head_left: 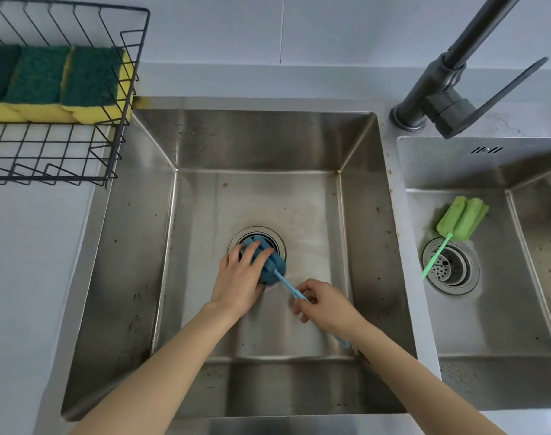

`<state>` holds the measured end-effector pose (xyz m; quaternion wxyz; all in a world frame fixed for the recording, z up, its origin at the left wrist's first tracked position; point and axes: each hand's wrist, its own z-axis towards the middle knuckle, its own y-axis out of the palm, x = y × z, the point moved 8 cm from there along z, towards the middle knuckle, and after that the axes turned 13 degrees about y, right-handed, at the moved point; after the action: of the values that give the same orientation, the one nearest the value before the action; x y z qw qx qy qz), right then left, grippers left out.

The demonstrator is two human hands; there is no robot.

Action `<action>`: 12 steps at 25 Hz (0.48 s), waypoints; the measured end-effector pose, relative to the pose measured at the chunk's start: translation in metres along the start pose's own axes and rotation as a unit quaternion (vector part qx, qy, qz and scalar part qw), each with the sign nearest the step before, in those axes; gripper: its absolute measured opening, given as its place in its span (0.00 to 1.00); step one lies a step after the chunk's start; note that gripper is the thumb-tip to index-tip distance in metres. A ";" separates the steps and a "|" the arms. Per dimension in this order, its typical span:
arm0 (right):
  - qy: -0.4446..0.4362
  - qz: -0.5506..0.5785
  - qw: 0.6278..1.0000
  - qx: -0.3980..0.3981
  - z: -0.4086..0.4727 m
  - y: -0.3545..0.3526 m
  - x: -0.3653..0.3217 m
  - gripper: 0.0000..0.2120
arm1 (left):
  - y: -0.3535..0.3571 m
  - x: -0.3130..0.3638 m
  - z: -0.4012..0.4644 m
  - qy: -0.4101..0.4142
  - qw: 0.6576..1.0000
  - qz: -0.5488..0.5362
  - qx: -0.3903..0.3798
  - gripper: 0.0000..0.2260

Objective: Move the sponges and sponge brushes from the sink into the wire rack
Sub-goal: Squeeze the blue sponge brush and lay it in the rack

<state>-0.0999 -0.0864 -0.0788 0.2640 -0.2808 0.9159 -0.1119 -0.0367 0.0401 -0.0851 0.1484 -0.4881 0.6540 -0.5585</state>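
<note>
Blue sponge brush (269, 265) lay over sink drain (257, 243), handle toward 5 o'clock. Left hand (239, 277) cupped soft head; right hand (326, 304) pinched thin handle. Probably light, squashy, wet-slippery; handle likely flexes, so grip near head.

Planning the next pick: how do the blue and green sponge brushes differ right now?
The blue sponge brush lies in the left basin over its drain, held by both hands, left hand on the head, right hand on the handle. The green sponge brush lies untouched in the right basin. Both remain outside the wire rack.
</note>
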 end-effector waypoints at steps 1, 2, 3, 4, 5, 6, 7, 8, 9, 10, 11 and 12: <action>-0.005 0.009 1.000 -0.001 -0.002 -0.002 -0.002 0.06 | -0.002 -0.001 0.000 0.002 1.000 -0.001 0.009 0.28; -0.010 0.016 1.000 0.001 -0.003 -0.005 -0.004 0.05 | -0.005 -0.001 0.000 0.005 1.000 -0.005 0.021 0.28; -0.016 0.020 1.000 0.004 -0.005 -0.008 -0.006 0.05 | -0.008 -0.001 -0.001 0.008 0.999 -0.012 0.036 0.27; -0.023 0.021 1.000 0.006 -0.007 -0.011 -0.008 0.05 | -0.012 -0.001 -0.002 0.013 0.998 -0.018 0.051 0.26; -0.029 0.020 0.999 0.009 -0.009 -0.013 -0.010 0.05 | -0.016 -0.001 -0.004 0.021 0.997 -0.022 0.065 0.25; -0.034 0.019 0.999 0.010 -0.012 -0.016 -0.011 0.05 | -0.022 -0.001 -0.006 0.031 0.996 -0.025 0.083 0.25; -0.039 0.018 0.999 0.011 -0.015 -0.018 -0.012 0.05 | -0.027 0.000 -0.008 0.042 0.993 -0.028 0.103 0.23; -0.043 0.018 0.999 0.010 -0.017 -0.021 -0.013 0.05 | -0.033 0.001 -0.010 0.053 0.991 -0.028 0.123 0.21; -0.047 0.016 0.999 0.010 -0.020 -0.024 -0.014 0.05 | -0.038 0.002 -0.011 0.061 0.988 -0.027 0.136 0.20; -0.052 0.012 0.999 0.011 -0.023 -0.026 -0.015 0.06 | -0.041 0.003 -0.012 0.066 0.987 -0.025 0.141 0.19; -0.058 0.007 0.998 0.013 -0.026 -0.027 -0.016 0.07 | -0.043 0.003 -0.014 0.068 0.987 -0.026 0.143 0.18; -0.064 0.001 0.998 0.016 -0.028 -0.029 -0.018 0.08 | -0.045 0.004 -0.015 0.070 0.986 -0.027 0.147 0.17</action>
<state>-0.0899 -0.0984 -0.0375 0.3268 -0.2819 0.8956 -0.1081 -0.0284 0.0503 -0.0397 0.1573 -0.4384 0.5604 -0.6849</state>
